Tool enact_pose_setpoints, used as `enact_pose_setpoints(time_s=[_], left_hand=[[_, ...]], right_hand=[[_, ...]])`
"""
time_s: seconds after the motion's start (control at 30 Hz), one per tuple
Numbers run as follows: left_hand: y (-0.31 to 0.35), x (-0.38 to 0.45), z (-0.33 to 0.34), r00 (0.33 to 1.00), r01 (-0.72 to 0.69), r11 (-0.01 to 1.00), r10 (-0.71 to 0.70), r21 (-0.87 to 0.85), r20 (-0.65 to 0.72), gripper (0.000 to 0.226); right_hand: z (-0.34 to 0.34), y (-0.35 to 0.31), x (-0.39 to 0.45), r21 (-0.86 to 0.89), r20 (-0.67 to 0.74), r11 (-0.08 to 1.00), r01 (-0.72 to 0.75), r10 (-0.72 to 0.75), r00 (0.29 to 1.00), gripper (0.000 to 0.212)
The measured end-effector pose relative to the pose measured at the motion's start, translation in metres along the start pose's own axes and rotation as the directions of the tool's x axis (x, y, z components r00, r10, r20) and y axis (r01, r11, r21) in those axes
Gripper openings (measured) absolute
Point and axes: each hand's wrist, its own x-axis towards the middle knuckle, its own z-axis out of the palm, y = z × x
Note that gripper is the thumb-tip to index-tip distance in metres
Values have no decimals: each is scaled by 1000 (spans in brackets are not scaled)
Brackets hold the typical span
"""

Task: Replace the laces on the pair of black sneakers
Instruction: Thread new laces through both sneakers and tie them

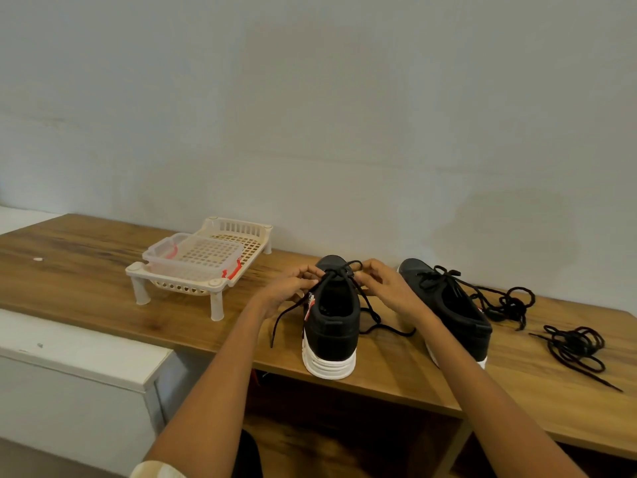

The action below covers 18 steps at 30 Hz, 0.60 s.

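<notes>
Head view. Two black sneakers stand heel-first at the wooden table's (103, 270) front edge. Left hand (287, 291) and right hand (386, 288) each pinch the black lace (339, 272) at the top eyelets of the left sneaker (329, 326). Right sneaker (448, 305) is laced, ends trailing. A loose lace bundle (575, 346) lies toward the right end; a cream rack (213, 270) with a clear tub sits left. Judgement: keep both ends even and pull snug before knotting.
</notes>
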Motion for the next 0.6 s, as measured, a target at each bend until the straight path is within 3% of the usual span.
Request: enact_pose_setpoints(time_s=[0.13, 0.33, 0.4, 0.53, 0.6], left_hand=[[3, -2, 1, 1000, -3, 1000, 3, 2, 10, 19], [3, -4, 1, 999, 7, 1000, -8, -30, -32, 20], [6, -6, -1, 1000, -18, 1000, 18, 9, -22, 26], [6, -10, -5, 995, -94, 987, 95, 129, 1, 10], [1, -12, -10, 997, -79, 996, 79, -33, -10, 12]], right_hand=[[4, 0, 1, -65, -52, 998, 25, -29, 998, 10], [5, -2, 0, 62, -129, 997, -42, 50, 990, 15], [5, -1, 0, 82, -130, 995, -48, 59, 990, 16], [5, -2, -1, 71, -97, 996, -46, 53, 994, 16], [5, -2, 0, 44, -71, 998, -44, 47, 996, 16]])
